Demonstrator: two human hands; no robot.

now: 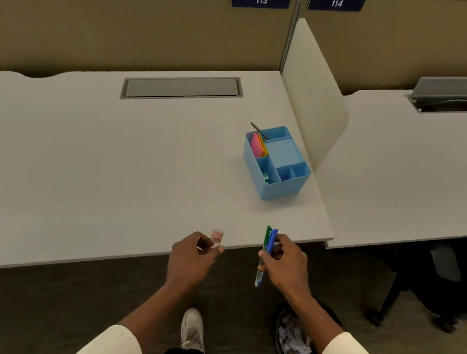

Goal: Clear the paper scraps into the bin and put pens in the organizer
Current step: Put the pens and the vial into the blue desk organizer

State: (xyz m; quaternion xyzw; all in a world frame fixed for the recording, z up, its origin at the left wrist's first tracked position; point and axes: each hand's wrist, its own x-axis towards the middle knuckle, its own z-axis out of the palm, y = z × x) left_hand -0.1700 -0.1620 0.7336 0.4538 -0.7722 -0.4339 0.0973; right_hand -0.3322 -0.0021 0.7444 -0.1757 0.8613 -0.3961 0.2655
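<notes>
My right hand point(286, 263) grips a green pen and a blue pen point(268, 242) together, upright, just past the desk's front edge. My left hand point(193, 257) pinches a small pink cylinder-shaped item point(216, 237) at the desk's front edge. The light blue organizer point(280, 190) stands on the desk near the divider, holding coloured sticky notes and a dark pen point(259, 130) that leans out at its back. The black bin point(292, 340) sits on the floor under my right forearm with white paper scraps inside.
The white desk point(78, 153) has a grey cable flap point(182, 87) at the back. A cream divider point(307, 97) separates it from the neighbouring desk at right. A dark office chair point(437, 283) stands under that desk. My shoe point(193, 328) is on the floor.
</notes>
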